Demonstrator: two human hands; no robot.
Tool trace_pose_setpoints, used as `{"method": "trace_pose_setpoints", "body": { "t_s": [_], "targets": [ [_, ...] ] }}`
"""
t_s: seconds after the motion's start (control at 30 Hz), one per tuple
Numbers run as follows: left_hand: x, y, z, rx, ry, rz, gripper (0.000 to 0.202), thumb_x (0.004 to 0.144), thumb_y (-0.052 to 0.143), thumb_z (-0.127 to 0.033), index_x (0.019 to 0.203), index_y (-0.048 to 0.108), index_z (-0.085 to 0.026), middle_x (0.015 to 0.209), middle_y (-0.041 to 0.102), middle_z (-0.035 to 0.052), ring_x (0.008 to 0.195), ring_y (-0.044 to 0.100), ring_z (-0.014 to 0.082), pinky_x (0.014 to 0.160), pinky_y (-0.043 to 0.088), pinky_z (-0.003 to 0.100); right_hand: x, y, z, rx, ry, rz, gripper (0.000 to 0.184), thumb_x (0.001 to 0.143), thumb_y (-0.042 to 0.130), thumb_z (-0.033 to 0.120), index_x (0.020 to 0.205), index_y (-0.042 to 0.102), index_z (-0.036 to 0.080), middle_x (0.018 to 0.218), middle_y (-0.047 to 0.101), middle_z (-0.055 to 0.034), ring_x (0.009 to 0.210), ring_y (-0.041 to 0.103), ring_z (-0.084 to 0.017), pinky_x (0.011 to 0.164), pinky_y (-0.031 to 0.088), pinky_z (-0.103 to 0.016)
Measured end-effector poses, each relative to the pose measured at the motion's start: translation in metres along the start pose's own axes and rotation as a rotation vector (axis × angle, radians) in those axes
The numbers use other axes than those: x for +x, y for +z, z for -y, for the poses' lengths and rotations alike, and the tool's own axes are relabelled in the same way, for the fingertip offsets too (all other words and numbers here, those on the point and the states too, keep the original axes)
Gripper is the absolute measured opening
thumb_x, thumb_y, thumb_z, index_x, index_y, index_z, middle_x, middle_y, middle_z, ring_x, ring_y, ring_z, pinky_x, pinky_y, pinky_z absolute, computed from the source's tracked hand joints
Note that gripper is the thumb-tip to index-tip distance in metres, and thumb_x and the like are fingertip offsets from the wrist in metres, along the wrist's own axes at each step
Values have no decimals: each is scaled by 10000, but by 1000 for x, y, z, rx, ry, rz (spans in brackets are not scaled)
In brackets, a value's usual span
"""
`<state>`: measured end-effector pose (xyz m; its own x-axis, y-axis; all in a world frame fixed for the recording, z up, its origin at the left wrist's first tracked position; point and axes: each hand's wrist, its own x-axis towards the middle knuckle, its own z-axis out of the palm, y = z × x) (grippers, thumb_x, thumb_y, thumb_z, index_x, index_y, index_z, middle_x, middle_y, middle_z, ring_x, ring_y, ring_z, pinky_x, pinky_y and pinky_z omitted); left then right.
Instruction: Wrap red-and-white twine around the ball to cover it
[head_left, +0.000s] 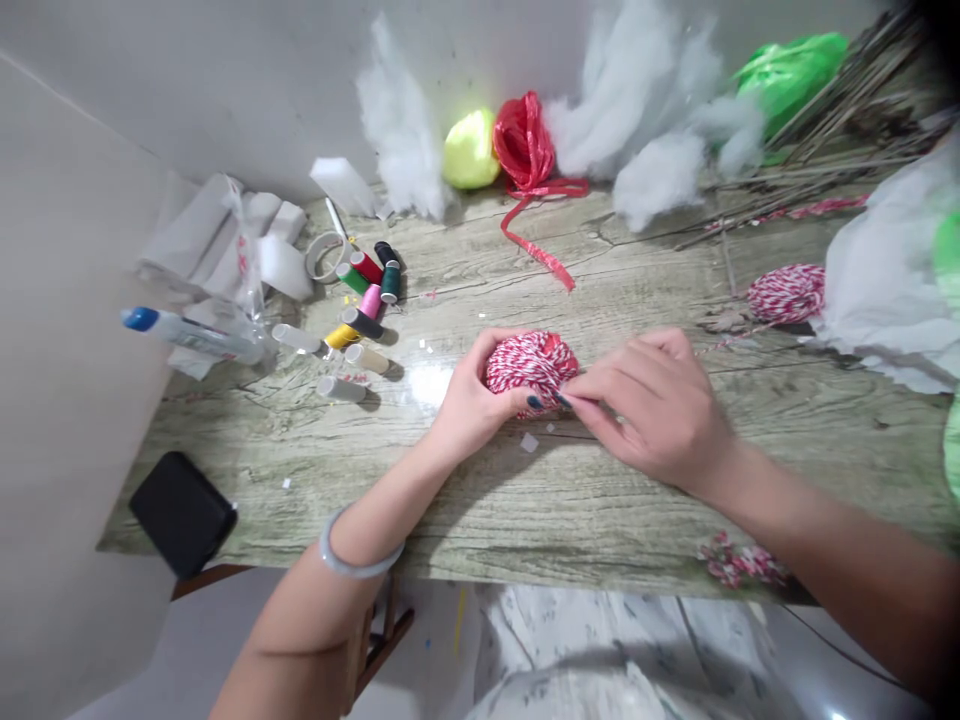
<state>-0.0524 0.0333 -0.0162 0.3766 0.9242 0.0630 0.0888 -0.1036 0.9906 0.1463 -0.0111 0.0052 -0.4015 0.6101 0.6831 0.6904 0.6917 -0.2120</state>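
The left hand point(480, 385) is grasping a red-and-white twine ball point(529, 368) above mid-tabletop point(450, 520); the right hand point(652, 410) is pinching its fingertips together beside it—any strand is hiding. Twine is covering most—a red patch point(553, 346) is showing, seemingly left unwrapped.

Wood-grain tabletop point(570, 520) bears thread spools point(363, 323), tape roll point(310, 258), black case point(184, 510), red ribbon point(525, 140), white stuffing point(660, 180), dry stems point(832, 120), tiny white scraps point(529, 442).

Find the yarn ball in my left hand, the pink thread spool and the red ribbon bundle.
Yarn ball point(525, 366), head view, striped windings.
Pink thread spool point(370, 301), head view, wound thread.
Red ribbon bundle point(526, 150), head view, looped strands.
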Motion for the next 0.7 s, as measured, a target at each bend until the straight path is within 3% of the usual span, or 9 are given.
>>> {"method": "trace_pose_setpoints", "body": {
  "t_s": [0.2,0.37,0.7],
  "targets": [
    [0,5,8,-261,-106,-3,647,652,802,-572,1141,582,-210,1149,666,67,1031,634,208,925,487,313,-1,-1,1,-10,-41,-11,70,891,616,133,853,622,191,711,663,10,667,569,-137,697,340,-346],
    [-2,8,1,-454,-252,-24,557,698,801,-487,1137,559,-243,1094,661,23,899,651,150,760,534,247,-2,-1,-1,-11,-48,1,64,890,613,134,861,616,191,716,664,7,658,559,-145,697,341,-356],
    [0,3,1,-564,-315,-2,559,692,776,-559,1101,634,-205,1109,703,67,922,690,205,767,575,289,-1,3,-17,529,432,105,107,900,579,152,813,583,213,794,636,9,774,588,-155,762,394,-325]
  ]
}}
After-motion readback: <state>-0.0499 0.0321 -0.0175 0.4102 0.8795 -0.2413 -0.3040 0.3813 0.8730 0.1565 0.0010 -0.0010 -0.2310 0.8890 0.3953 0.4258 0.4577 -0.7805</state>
